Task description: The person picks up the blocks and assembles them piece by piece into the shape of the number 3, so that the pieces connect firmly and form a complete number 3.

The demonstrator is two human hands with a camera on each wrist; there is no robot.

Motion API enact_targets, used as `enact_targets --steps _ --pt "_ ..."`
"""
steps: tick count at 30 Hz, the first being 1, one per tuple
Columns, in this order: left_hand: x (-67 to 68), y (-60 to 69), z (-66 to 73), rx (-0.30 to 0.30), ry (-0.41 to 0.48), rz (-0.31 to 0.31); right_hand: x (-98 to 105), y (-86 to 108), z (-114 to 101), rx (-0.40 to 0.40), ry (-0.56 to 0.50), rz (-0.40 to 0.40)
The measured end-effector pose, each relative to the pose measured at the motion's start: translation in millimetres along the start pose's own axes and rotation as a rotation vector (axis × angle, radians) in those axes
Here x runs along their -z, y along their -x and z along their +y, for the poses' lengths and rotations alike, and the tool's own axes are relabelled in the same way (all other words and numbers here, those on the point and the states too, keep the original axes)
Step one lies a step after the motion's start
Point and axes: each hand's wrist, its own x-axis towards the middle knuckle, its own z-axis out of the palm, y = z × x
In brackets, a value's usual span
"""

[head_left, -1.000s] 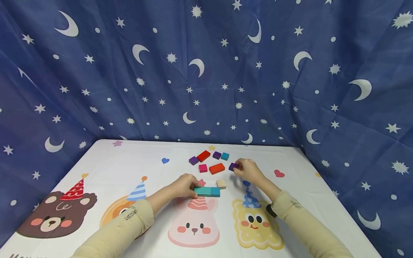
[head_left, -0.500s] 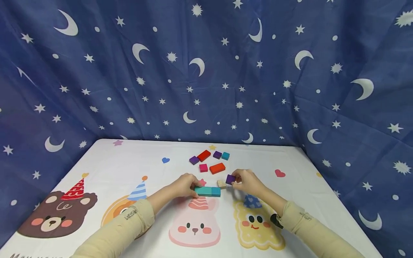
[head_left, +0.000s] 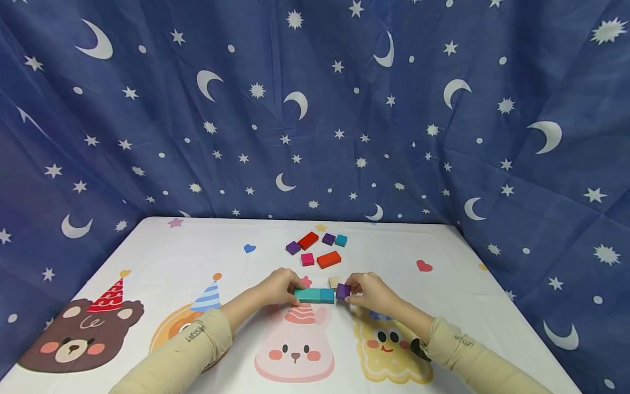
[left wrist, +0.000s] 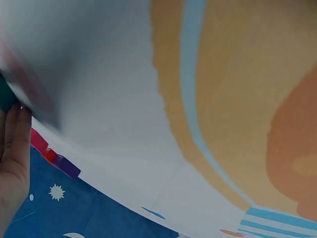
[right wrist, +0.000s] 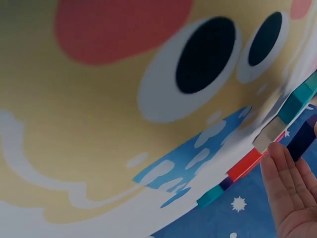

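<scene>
With the left hand [head_left: 281, 285] pinching the teal block [head_left: 309, 296] and the right hand [head_left: 371, 290] a purple block [head_left: 342, 292] just beside the blue block [head_left: 327, 296], keeping teal still and purple level seems best.

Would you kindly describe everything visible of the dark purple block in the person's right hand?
The dark purple, square-faced block is small and plain, with flat sides that look like painted wood. The person's right hand pinches it from its right side, just right of the blue, square-faced block, with a narrow gap between them. Whether it touches the white tablecloth is unclear.
</scene>
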Motion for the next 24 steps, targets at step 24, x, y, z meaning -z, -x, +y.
enact_targets --steps 24 --pt "0.5 -0.6 0.1 -0.006 -0.024 -0.002 -15.5 16.7 1.9 -0.022 0.017 0.032"
